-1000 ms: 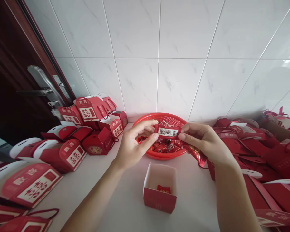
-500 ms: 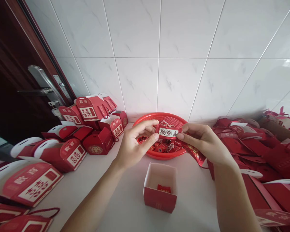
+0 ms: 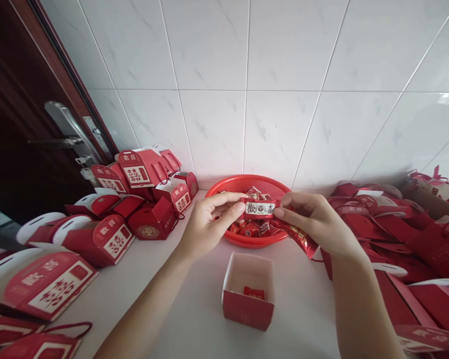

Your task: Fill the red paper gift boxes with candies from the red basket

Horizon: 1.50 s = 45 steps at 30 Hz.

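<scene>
A small red-wrapped candy (image 3: pixel 261 209) with a white label is stretched between both hands above the basket's near side. My left hand (image 3: pixel 205 224) pinches its left end between thumb and fingers. Its right end is pinched by my right hand (image 3: pixel 320 222), which also has a longer shiny red packet (image 3: pixel 303 240) with gold print hanging beneath the fingers. Behind them sits a red plastic basket (image 3: pixel 252 244) with wrapped candies (image 3: pixel 250 229) inside. An open red box (image 3: pixel 247 311) with a pale interior stands in front, and one small red packet (image 3: pixel 254 293) lies in it.
Red gift boxes (image 3: pixel 112 239) are stacked along the left side of the white table (image 3: pixel 194 319). More red boxes (image 3: pixel 404 224) crowd the right side. A tiled wall (image 3: pixel 269 134) rises behind the basket, and a dark door (image 3: pixel 18 99) with a metal handle is at the left.
My left hand's fingers have come down and lie straighter along the candy's end. The candy has dipped slightly, and the boxes and basket have stayed put.
</scene>
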{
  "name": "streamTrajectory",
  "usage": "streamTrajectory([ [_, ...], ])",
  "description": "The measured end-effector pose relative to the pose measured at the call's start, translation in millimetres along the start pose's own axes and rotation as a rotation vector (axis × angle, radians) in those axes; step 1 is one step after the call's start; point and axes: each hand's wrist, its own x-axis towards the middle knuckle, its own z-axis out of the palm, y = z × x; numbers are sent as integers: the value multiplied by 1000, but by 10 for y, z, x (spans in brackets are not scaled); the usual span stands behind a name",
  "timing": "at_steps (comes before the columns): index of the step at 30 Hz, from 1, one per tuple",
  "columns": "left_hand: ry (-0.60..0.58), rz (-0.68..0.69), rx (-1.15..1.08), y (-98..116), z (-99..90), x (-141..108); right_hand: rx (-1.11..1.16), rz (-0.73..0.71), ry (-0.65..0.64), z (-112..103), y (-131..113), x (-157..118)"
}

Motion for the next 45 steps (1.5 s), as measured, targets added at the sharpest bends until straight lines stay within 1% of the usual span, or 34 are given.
streamTrajectory([
  [7,11,3,50,1,6,-4,-42,32,0,-8,3,-6],
  [13,7,30,124,-16,4,-9,-16,-6,-7,13,-14,2],
  [15,-11,35,175,-7,-28,-6,-26,-6,-17,4,-16,-7],
  [16,-42,30,204,2,-55,-4,-48,-2,-33,-8,-17,-17],
  [17,-78,24,227,13,-89,-1,-83,0,-60,-23,-19,-30],
  [19,-144,5,250,36,-166,4,-181,2,-157,-54,-23,-59],
  [22,-177,-24,278,63,-265,10,-327,0,-346,-65,-24,-92],
  [24,-200,-33,319,69,-292,11,-404,8,-455,-23,-22,-100],
  [26,-238,-20,361,67,-288,9,-480,8,-529,53,-20,-97],
  [30,-313,12,430,57,-240,-6,-602,-15,-554,225,-9,-85],
  [33,-336,10,456,46,-224,-22,-607,-17,-561,289,2,-78],
  [35,-349,7,459,39,-222,-27,-588,-17,-532,290,0,-71],
  [37,-355,11,446,39,-213,-27,-542,-4,-442,275,-17,-60],
  [39,-364,19,402,51,-190,-23,-453,2,-275,267,-43,-46],
  [42,-388,12,317,87,-131,-25,-313,-29,30,300,-67,-18],
  [43,-403,4,298,100,-108,-29,-281,-39,111,326,-65,-8],
  [45,-435,-15,269,117,-56,-44,-233,-54,232,392,-50,12],
])
